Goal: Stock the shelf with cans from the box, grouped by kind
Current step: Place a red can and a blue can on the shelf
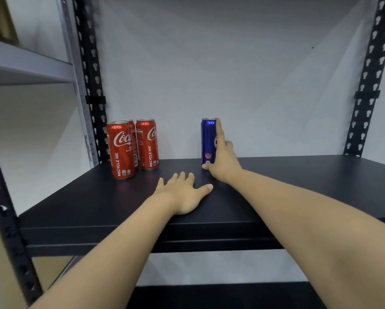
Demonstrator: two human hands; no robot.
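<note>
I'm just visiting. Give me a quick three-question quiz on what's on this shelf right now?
1. How many red cans stand on the shelf?
2. True or false: the left hand grips a can.
3. Which hand holds the blue can: A left, B right?

Key: 1. Three, one partly hidden. 2. False; it rests flat on the shelf. 3. B, the right hand.

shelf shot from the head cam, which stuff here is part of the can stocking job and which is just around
Part of the job:
- red Coca-Cola cans, three grouped at back left
- blue can, upright, gripped by the right hand
- black shelf
- left hand, flat on the shelf

Just around:
- grey shelving unit at left
- white wall
</note>
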